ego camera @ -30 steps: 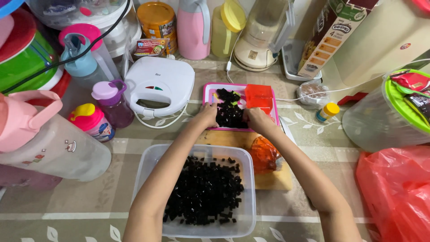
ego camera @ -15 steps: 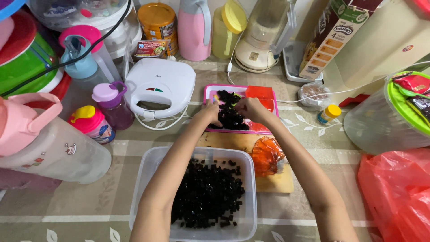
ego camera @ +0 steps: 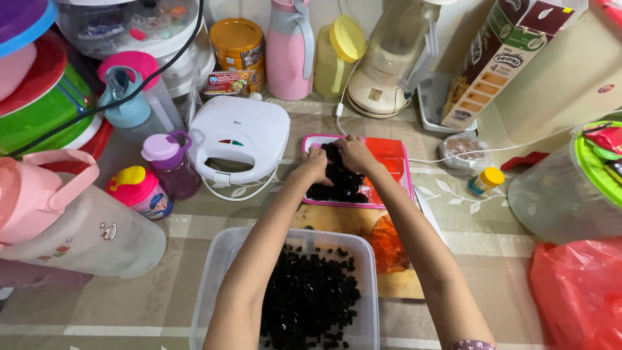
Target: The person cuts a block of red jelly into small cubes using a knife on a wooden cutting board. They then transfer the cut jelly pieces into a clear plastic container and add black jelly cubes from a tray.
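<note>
Arms outstretched, left hand (ego camera: 315,165) and right hand (ego camera: 354,152) cupped together around black jelly cubes (ego camera: 338,183) on pink tray (ego camera: 396,170).

A beige tablecloth (ego camera: 518,272) with a leaf-pattern grid covers the crowded table under even, soft indoor light.

Both bare forearms stretch forward from the bottom edge and converge. The left hand (ego camera: 315,165) and right hand (ego camera: 354,152) sit side by side, nearly touching, palms down, fingers curled downward and cupped inward. Wrists stay level, elbows low.
</note>
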